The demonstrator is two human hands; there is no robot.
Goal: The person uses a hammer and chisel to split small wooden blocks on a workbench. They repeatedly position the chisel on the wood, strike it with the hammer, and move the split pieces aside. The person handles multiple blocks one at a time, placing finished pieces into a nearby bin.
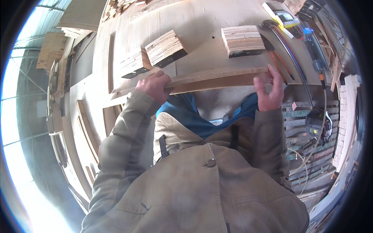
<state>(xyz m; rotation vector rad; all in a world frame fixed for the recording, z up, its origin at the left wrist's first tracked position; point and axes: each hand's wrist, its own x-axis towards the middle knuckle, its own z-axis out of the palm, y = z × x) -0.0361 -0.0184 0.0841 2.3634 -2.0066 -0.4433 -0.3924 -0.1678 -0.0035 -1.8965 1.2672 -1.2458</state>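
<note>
- Gripping the left end of a wooden board point(221, 77), the left hand point(154, 86) is closing its fingers over it, just left of the frame's centre.
- The right hand point(271, 93) is reaching the board's other end, right of centre; its thumb and fingers are standing apart around that end, and I cannot tell whether they are pressing on it.
- The board is running nearly level across the upper middle of the frame, between the two hands, at the near edge of a pale workbench point(206, 23) and above the blue trousers point(182, 116).
- Two layered wooden blocks with dark near faces are sitting beyond the left hand: a smaller block point(135, 64) and, just beside it to the right, a larger block point(165, 48).
- A third block point(243, 39) is resting farther right, near the top of the frame.
- Orange-handled pincers point(279, 61) are lying beside the third block, and a yellow-and-white tool point(283, 19) is lying in the upper right.
- Long wooden strips point(87, 126) are stretching down the left side.
- A slatted pallet point(307, 163) is filling part of the lower right.
</note>
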